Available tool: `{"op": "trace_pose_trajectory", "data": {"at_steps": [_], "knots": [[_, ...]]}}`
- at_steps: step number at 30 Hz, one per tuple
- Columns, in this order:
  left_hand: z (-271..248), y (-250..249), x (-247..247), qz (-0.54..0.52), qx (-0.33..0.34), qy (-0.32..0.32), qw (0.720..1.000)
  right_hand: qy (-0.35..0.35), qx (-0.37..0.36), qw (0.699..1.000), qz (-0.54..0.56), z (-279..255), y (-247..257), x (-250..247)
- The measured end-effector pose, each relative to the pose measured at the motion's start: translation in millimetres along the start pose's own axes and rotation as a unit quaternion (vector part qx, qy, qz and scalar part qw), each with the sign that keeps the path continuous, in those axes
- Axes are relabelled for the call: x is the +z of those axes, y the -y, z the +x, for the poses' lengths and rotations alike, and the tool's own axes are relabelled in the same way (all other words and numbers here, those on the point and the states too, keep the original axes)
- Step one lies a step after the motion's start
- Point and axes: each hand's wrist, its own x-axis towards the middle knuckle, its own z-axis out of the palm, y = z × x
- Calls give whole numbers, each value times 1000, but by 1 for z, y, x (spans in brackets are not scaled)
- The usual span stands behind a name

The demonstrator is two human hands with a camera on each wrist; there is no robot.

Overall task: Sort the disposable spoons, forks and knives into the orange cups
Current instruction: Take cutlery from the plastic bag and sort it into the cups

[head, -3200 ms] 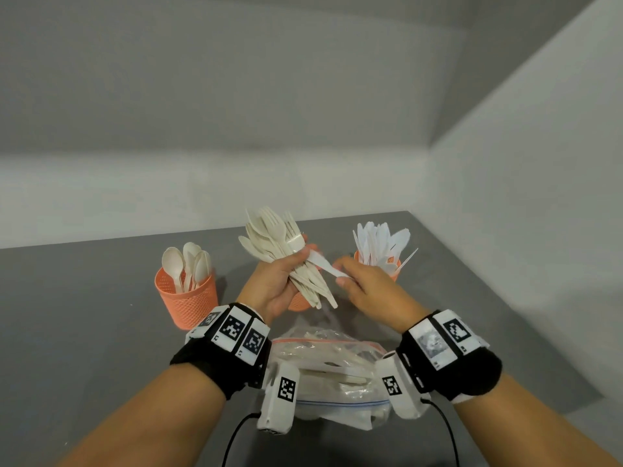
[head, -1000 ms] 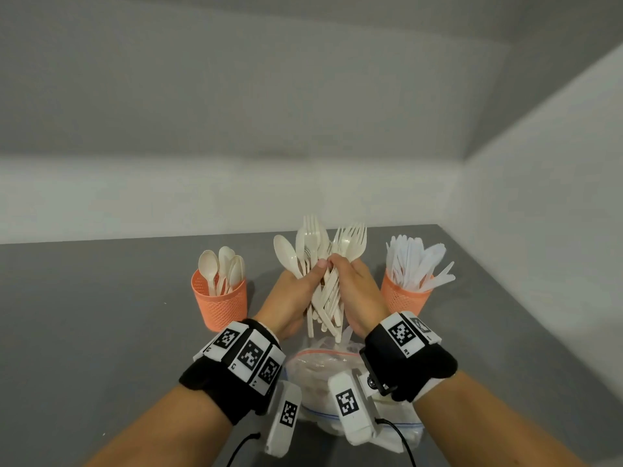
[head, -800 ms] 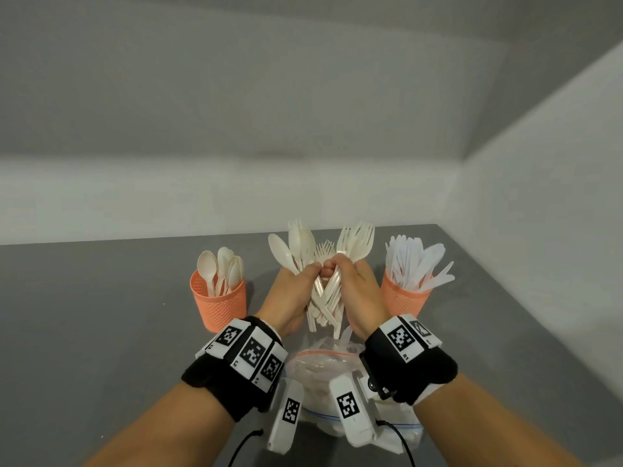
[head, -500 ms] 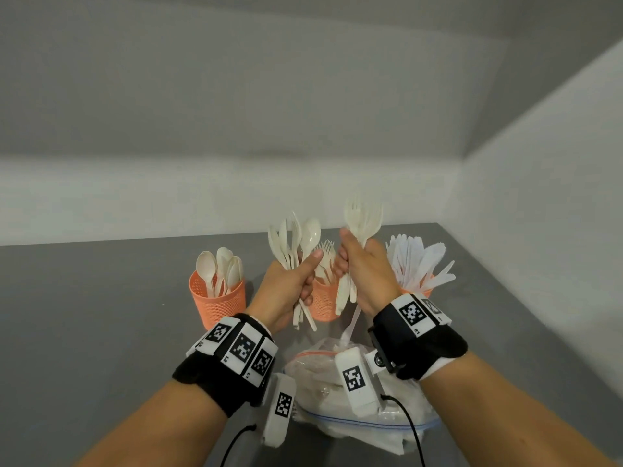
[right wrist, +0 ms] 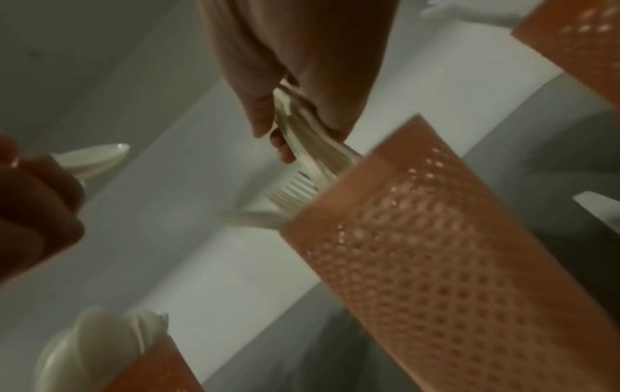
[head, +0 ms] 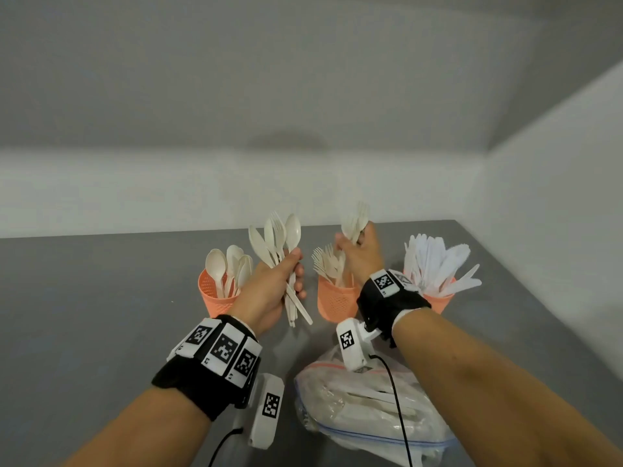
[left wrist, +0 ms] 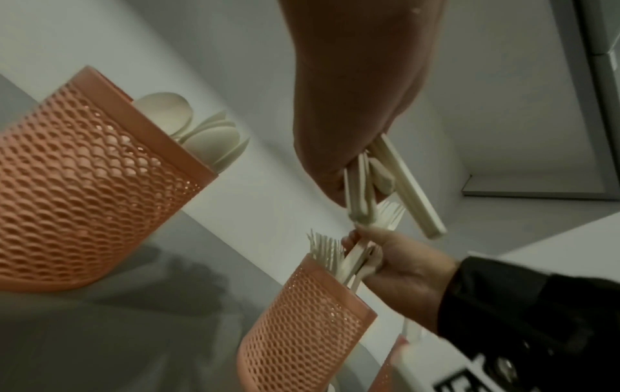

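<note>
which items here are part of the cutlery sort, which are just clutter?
Job:
- left hand, mixed cutlery
- right hand, forks
- spoon cup
- fork cup
- knife cup
- bag of cutlery

Clutter:
- nothing visible

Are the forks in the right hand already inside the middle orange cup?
Partly: the right hand grips cream plastic forks whose handles dip into the middle orange mesh cup.

Three orange mesh plastic cups (head: 337, 299) stand in a row on the grey table (head: 84, 315): spoons left, forks centre, knives right. A clear zip-top plastic bag (head: 364, 409) lies in front.
</note>
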Motion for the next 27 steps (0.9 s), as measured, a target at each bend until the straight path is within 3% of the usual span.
{"op": "trace_pose_trajectory", "data": {"at_steps": [2,6,11,12,14,15,17,19,24,27], "knots": [[2,1,-4,7,3,-4,1000,26,31,997,-59,0,-13,-3],[7,6,-5,7,-3,-2,1000,94,21,989,-108,-1,-8,-11],[12,10,-4,3,-11,12,1000,-17,-129,974,-184,-7,21,-31],[12,11,-4,4,-12,14,1000,-6,-141,971,-193,-11,26,-39],[13,11,-4,9,-10,18,1000,116,-103,961,-230,-22,29,-58],[13,12,-4,13,-10,19,1000,203,-52,940,-269,-28,27,-66],[12,12,-1,18,-7,24,1000,338,26,853,-396,-35,12,-77],[11,14,4,24,-3,32,999,372,6,770,-517,-37,-13,-78],[8,20,13,48,-6,53,997,378,-62,712,-588,-33,-60,-69],[6,23,12,49,-3,54,997,374,-84,696,-608,-31,-67,-68]]}}
